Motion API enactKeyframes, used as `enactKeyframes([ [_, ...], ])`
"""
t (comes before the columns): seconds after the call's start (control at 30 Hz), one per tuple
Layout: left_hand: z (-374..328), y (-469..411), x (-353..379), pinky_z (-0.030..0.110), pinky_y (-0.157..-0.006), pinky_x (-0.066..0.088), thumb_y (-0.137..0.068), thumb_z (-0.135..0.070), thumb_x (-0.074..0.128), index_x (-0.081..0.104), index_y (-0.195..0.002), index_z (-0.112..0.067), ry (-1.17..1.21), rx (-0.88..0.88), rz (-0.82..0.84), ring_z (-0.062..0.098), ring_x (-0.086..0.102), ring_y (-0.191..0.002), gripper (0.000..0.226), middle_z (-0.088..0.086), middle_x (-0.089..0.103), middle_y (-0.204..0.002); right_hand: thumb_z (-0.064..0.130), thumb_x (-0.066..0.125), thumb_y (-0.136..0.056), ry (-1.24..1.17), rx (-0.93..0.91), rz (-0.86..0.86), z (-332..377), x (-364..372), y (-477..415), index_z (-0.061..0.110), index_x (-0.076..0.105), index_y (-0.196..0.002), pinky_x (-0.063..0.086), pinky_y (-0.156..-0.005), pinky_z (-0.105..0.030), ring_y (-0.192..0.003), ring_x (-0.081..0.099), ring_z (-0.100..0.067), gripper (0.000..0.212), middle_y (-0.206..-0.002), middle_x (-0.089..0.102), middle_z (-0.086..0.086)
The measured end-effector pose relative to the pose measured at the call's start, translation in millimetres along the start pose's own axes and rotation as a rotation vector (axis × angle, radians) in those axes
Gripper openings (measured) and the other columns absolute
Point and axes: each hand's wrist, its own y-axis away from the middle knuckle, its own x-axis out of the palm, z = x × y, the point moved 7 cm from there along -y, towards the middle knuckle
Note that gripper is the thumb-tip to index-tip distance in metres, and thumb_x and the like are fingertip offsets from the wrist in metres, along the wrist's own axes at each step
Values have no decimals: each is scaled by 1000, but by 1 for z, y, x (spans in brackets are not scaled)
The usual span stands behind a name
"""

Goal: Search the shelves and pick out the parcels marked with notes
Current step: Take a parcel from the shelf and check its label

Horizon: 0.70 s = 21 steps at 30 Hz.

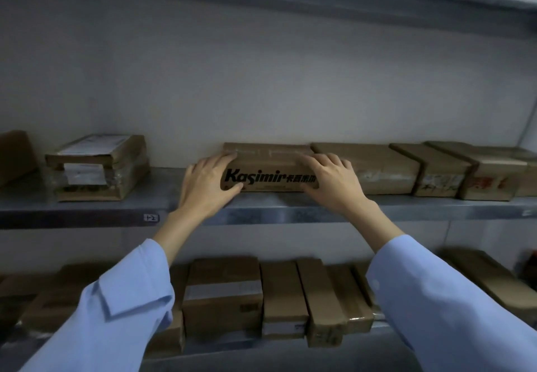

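Blue sleeves [122, 307] are framing the view; left grip [207, 185] and right grip [334, 182] are clamping opposite ends of the printed cardboard box [270, 165], which is sitting between them on the shelf [87, 207]. It is probably handling stiff and fairly light, with the ends offering the firmest hold.

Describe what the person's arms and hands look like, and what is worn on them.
Both arms wear loose, light blue long sleeves, like a shirt's. The left sleeve has a folded flap of cloth; the right sleeve shows what looks like a small button. The left hand and right hand are bare: no gloves, rings or watch visible.
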Motion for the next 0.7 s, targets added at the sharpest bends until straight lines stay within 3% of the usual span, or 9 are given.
enactKeyframes([
  [0.17,13,9,-9,36,-98,31,-86,-50,64,44,-142,-28,-31,13,-50,22,46,-130,64,-2,48,-145,39,59,-92,-47,-18,7,8,5,-8,25,41,-146,17,-117,-49,-138,36,-27,59,-143,49,-1],
  [0.3,33,14,-23,36,-96,33,-83,-57,55,49,-137,-27,-31,-29,-64,22,50,-126,62,-2,52,-141,37,60,-92,-130,-58,23,19,5,-16,22,42,-144,27,-116,-45,-136,39,-29,57,-141,49,-4],
  [0.5,48,11,-35,41,-99,36,-85,-45,67,46,-138,-24,58,-126,-41,24,49,-126,61,2,50,-141,37,58,-95,-211,10,87,26,13,-25,19,36,-146,43,-95,-43,-126,44,-34,59,-145,42,-11],
  [0.6,52,13,-28,40,-102,38,-85,-44,69,42,-142,-26,124,-159,21,23,51,-126,66,2,53,-141,36,58,-95,-332,63,125,25,20,-26,21,33,-146,49,-87,-44,-118,51,-35,58,-136,49,-14],
  [0.7,52,17,-24,35,-102,39,-84,-38,73,42,-142,-23,294,-206,26,22,50,-127,67,3,53,-140,32,60,-94,-480,96,138,24,23,-23,23,34,-143,50,-89,-49,-112,56,-36,56,-127,56,-16],
])
